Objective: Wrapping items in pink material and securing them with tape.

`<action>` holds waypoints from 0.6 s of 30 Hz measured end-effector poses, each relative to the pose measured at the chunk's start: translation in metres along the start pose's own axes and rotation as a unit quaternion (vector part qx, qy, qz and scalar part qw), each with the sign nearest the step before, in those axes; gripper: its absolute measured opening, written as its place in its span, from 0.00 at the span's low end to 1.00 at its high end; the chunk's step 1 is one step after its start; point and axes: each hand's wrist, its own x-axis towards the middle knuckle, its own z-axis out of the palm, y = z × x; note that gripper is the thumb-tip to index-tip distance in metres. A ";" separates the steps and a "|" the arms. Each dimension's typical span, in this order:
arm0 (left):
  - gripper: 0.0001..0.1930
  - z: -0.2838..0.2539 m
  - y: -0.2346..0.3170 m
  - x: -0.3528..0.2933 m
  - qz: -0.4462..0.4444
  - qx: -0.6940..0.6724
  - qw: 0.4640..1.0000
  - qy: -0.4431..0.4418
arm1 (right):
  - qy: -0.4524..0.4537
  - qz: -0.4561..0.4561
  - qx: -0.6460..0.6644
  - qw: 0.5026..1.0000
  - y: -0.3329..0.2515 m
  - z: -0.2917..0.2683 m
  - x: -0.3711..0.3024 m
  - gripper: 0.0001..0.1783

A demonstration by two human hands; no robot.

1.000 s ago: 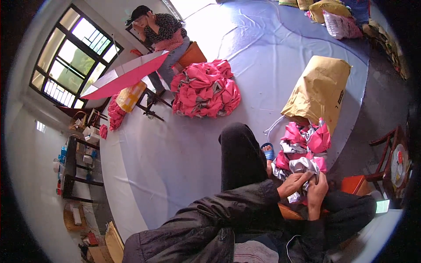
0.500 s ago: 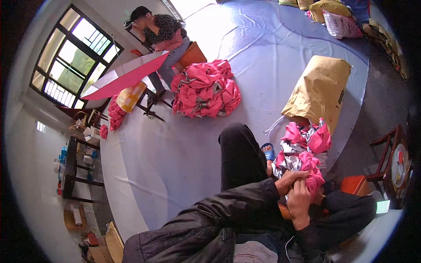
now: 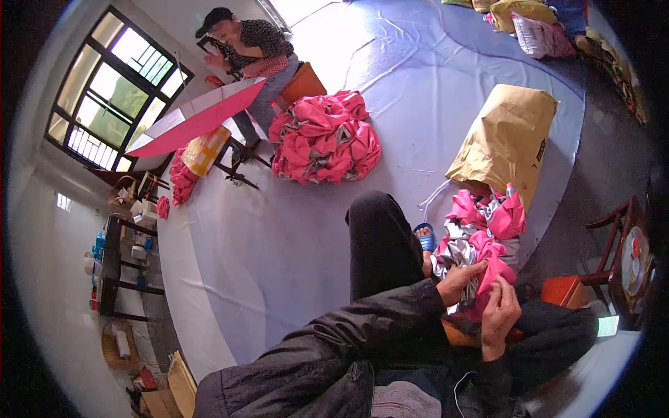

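Pink cloth with a silver-grey underside lies bunched over my lap at the right. My left hand pinches its near edge between thumb and fingers. Just right of it, my right hand is raised at the cloth's lower edge, fingertips drawn together. Whatever those fingertips pinch is too small to make out. Beyond my hands, more of the pink and silver cloth spills near the mouth of a large brown paper sack.
A big pink and silver heap lies on the pale floor sheet. Behind it a seated person is beside an open pink umbrella. A wooden chair stands at right; a dark rack is at left.
My right hand has moved right, away from my left hand, and its fingers have lifted. The left hand still pinches the cloth. The seated person's hands have come down from the head.
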 end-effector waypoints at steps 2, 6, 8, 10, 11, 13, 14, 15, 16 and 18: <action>0.09 0.001 -0.006 0.000 0.007 -0.007 1.000 -0.001 | 0.006 -0.012 0.001 1.000 0.009 -0.002 0.003 0.14; 0.11 -0.003 -0.010 0.002 0.006 0.067 0.998 -0.014 | 0.030 0.002 0.056 0.998 0.025 0.006 0.004 0.16; 0.12 -0.001 -0.010 -0.001 -0.007 0.098 0.995 -0.024 | 0.044 0.069 0.161 0.984 0.033 0.009 -0.003 0.18; 0.11 -0.005 -0.004 0.005 -0.006 0.122 0.991 -0.051 | 0.003 0.102 0.198 0.975 0.037 0.009 0.005 0.23; 0.12 -0.032 -0.001 0.019 0.058 0.187 0.979 -0.056 | -0.008 0.084 0.227 0.970 0.033 0.012 0.014 0.23; 0.14 0.041 0.025 -0.018 -0.001 0.188 0.977 0.104 | -0.011 0.072 0.208 0.975 0.057 0.018 0.016 0.24; 0.15 -0.013 0.023 0.003 0.040 0.161 0.986 0.032 | -0.011 0.053 0.243 0.969 0.033 0.024 0.025 0.22; 0.15 -0.015 0.025 0.002 0.051 0.199 0.979 -0.002 | 0.002 0.038 0.277 0.960 0.019 0.025 0.026 0.19; 0.15 -0.018 0.027 0.000 0.065 0.235 0.969 -0.037 | 0.001 0.058 0.189 0.980 0.025 0.025 0.019 0.15; 0.15 -0.004 0.039 -0.006 -0.076 -0.030 0.992 -0.097 | 0.005 0.083 0.090 0.992 0.032 0.022 0.018 0.11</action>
